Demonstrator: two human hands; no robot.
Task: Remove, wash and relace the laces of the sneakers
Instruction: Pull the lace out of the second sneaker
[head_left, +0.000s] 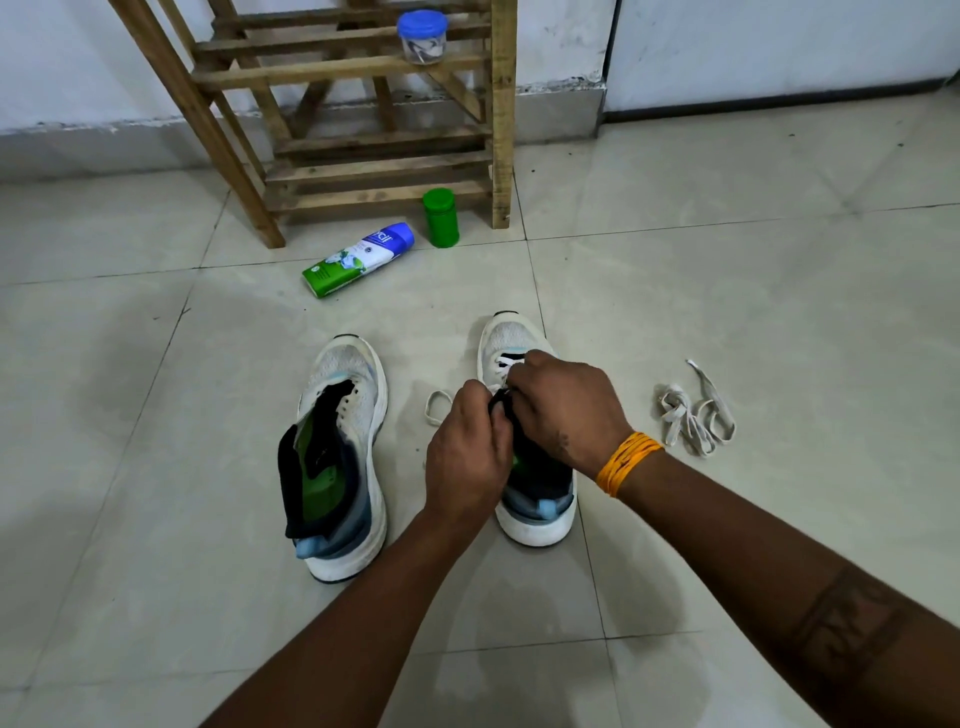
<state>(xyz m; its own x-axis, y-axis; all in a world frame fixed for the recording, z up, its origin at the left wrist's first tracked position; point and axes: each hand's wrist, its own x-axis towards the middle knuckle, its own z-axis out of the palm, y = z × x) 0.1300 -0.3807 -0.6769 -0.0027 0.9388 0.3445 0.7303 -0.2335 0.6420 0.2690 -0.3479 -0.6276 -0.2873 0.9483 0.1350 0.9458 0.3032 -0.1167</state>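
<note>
Tiled floor (727, 291) underfoot, pale and glossy. Against the wall, a wooden rack (363, 135) with a blue-lidded jar (422, 36) on one slat. Near its foot, a green canister (440, 218) standing upright and a green-and-white bottle (358, 260) lying on its side just beside it.

Nearer, two sneakers set side by side, toes pointing away. Left sneaker (340, 457): stripped of its lace, eyelets bare, dark tongue flopped open over a green insole. Right sneaker (530, 447): partly unlaced, with crossings showing only near the toe and the rest hidden under the hands.

Both hands together over the middle of the right sneaker. Left hand (467, 462): fingers curled, seemingly pinching the dark tongue or the lace at its edge; which of the two, impossible to tell. Right hand (563, 410), with an orange thread band (626, 462) at the wrist: fingertips curled in and pinched on the white lace still in the shoe (506, 366).

Freed loop of that lace (436, 408) trailing on the floor between the shoes. Loose lace (691, 415) heaped on the tiles to the right, well apart from either shoe.

Judged progress: early. One lace fully out, the second apparently about halfway drawn, a few crossings left to pull. Washing not begun, no water or basin in view. Relacing of both sneakers wholly ahead.
</note>
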